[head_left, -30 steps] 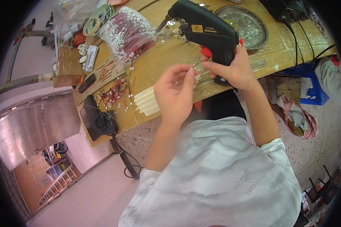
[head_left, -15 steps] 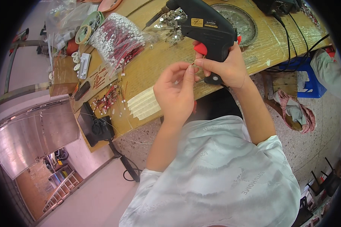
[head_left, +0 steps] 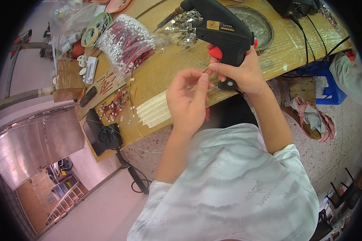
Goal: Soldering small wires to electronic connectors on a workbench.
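My right hand (head_left: 247, 74) is wrapped around the handle of a black soldering gun (head_left: 225, 30) with a red trigger. Its metal nozzle points to the far left over the bench. Between the thumb and index finger of my left hand (head_left: 187, 102) is a short thin dark wire (head_left: 206, 70), pinched close to my right fingertips. What the wire's ends look like is too small to make out. Loose red and black wires with white connectors (head_left: 114, 105) lie left of my left hand, past a ridged cream strip (head_left: 153, 110) at the bench's near edge.
A clear bag of red wires with white plugs (head_left: 126, 42) lies on the wooden bench (head_left: 171, 60). Small shiny metal pieces (head_left: 185, 30) sit near the nozzle, beside a round metal tray (head_left: 267, 38). A black fan (head_left: 103, 136) stands at the left edge; a black dial box (head_left: 295, 7) is far right.
The soldering gun has shifted slightly to the right. My left thumb has moved slightly down from the right fingertips, and more of the thin wire shows.
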A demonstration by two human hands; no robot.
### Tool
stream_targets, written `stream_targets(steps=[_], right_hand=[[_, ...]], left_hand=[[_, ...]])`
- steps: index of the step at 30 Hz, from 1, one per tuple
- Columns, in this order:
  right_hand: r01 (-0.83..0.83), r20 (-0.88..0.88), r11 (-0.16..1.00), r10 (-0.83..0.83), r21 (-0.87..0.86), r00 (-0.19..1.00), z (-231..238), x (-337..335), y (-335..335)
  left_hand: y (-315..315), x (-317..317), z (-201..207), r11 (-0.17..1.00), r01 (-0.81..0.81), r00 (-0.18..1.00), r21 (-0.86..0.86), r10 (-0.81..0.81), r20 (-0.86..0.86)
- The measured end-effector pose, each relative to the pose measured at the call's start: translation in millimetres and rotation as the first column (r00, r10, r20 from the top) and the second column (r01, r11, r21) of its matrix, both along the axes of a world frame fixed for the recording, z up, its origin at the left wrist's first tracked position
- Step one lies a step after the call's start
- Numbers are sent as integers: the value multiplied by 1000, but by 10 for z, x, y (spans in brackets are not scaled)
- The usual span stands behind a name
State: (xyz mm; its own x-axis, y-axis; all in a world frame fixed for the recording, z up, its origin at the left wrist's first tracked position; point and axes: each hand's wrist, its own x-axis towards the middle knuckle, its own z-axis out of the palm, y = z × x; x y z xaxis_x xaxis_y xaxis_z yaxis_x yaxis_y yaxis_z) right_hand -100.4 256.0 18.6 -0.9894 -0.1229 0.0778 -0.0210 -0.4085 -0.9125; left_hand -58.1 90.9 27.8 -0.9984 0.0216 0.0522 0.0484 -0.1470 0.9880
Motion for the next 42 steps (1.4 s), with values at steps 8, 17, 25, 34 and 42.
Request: stream_targets(steps=[8,17,25,34,42], right_hand=[[-2,11,1000,2,3,1000,6,-2,8],[-18,4,1000,18,12,1000,-12,-15,12],[-33,22,999,32,26,999,3,-15,-8],[-45,64,998,47,-33,997,-53,32,63],[32,66,999,-32,1,997,-51,52,-45]], left_hand=[[-20,-20,-11,993,87,994,-81,-93,-66],[-85,-130,-77,879,-256,877,-403,35,-480],[-95,-145,-58,891,-296,862,-344,94,-498],[-867,59,-74,798,-357,863,-485,83,-499],[-1036,58,-197,756,-288,884,-588,-27,-467]])
